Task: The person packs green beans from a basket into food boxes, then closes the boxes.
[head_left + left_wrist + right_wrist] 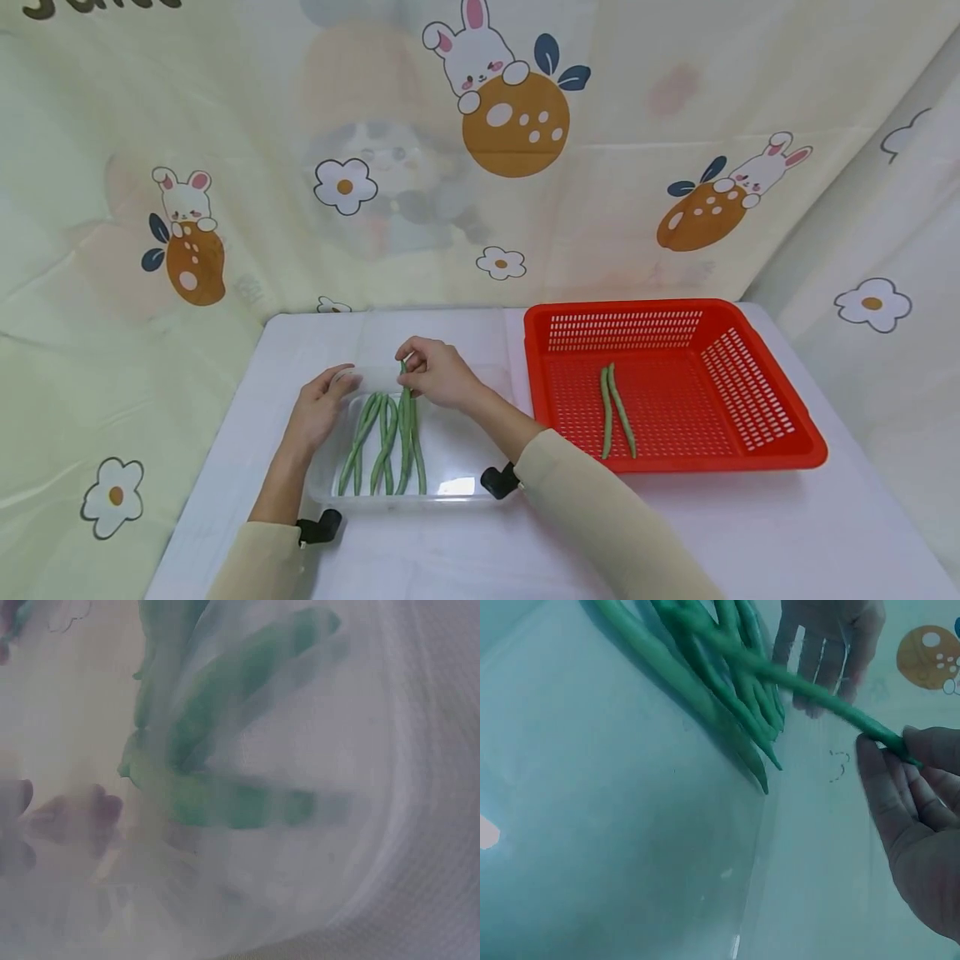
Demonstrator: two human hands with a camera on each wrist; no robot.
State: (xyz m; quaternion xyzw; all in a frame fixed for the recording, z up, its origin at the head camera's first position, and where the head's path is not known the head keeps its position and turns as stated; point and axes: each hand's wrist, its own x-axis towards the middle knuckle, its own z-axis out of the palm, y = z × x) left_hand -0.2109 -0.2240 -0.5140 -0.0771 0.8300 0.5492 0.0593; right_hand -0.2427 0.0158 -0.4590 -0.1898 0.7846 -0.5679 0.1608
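Observation:
A clear plastic box [465, 450] stands on the table with several green beans [365, 442] lying lengthwise in its left half. My right hand [444, 375] is over the back of the box. Between thumb and fingertips it pinches the tip of one green bean [817, 691], whose body slants down toward the others. At the box's back left corner, my left hand [317, 408] holds the rim, its fingers showing through the clear wall in the right wrist view. Beans [240, 802] appear blurred through the plastic in the left wrist view.
A red plastic basket [780, 392] with slotted sides stands right of the box. Two green beans [617, 410] lie inside it. White cloth covers the table [480, 550], and a printed curtain [615, 225] hangs behind its back edge.

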